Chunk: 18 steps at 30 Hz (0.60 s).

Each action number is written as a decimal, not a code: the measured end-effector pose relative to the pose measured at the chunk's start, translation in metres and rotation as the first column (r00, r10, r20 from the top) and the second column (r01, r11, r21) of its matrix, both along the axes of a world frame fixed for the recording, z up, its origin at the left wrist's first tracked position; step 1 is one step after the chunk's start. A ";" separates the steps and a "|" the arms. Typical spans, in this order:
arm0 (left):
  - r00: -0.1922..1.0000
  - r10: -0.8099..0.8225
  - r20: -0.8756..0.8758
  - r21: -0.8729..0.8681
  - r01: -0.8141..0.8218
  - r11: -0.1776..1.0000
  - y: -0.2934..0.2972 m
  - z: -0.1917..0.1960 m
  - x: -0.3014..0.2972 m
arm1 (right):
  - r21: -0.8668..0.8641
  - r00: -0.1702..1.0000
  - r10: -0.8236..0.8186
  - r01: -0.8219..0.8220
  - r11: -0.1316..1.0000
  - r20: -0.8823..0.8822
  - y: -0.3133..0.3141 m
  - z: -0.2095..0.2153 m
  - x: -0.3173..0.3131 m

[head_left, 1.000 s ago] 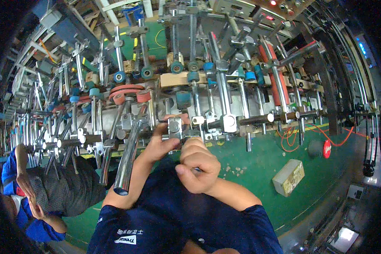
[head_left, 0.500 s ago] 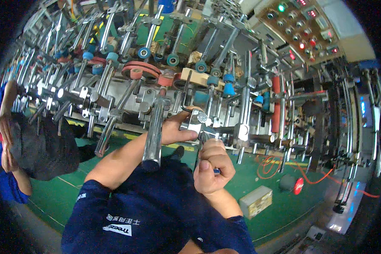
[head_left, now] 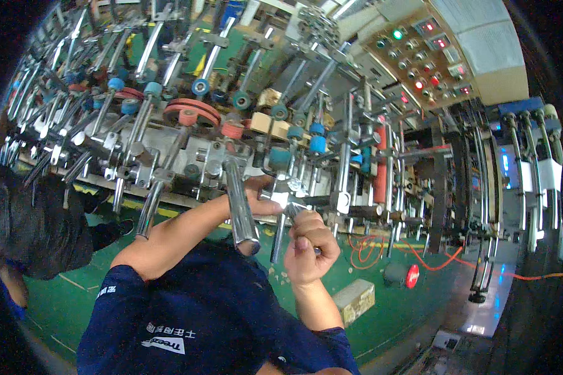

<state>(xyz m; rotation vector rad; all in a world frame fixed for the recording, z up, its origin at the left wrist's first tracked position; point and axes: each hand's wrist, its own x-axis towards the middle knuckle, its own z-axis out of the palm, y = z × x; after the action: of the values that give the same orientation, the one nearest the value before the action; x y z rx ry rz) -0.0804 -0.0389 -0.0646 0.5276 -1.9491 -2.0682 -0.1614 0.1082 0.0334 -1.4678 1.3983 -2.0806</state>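
A shiny metal clamp block (head_left: 283,195) sits on the near side of the roller machine. My left hand (head_left: 261,197) wraps around it from the left, thumb across the near face, the other fingers partly hidden behind. Closed in a fist, my right hand (head_left: 311,247) grips a metal hand tool (head_left: 299,210) whose upper end meets the clamp; the fist hides most of it, so its exact kind is unclear. A thick chrome bar (head_left: 239,201) sticks out toward me, crossing in front of my left wrist.
Red wheels (head_left: 191,112) and blue rollers (head_left: 200,87) on rods line the machine. A control panel (head_left: 419,62) with lit buttons stands far right. Another person (head_left: 37,219) is at the left. On the green floor lie a pale block (head_left: 355,301) and an orange hose (head_left: 441,267).
My view has shifted, so the machine appears further left. The left hand stays on the clamp and the right fist stays on the tool. The person at the left sits lower in view.
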 end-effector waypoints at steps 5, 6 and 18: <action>0.998 -0.031 -0.046 -0.038 0.029 0.999 0.000 -0.041 -0.008 | -0.022 0.999 -0.019 0.020 1.000 0.032 0.002 -0.005 -0.004; 0.999 -0.033 -0.038 -0.009 0.033 0.999 0.002 -0.041 -0.003 | -0.014 0.999 -0.022 0.023 1.000 0.024 0.003 -0.007 -0.004; 0.883 0.396 -0.253 0.392 -0.281 0.876 0.050 0.004 -0.009 | -0.016 0.973 0.180 -0.184 0.983 -0.143 -0.004 0.011 -0.027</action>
<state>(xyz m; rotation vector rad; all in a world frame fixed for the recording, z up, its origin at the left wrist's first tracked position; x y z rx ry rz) -0.0898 0.0111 -0.0607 0.5148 -1.2116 -2.1039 -0.1888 0.1042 0.0443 -1.7147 1.2322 -1.9255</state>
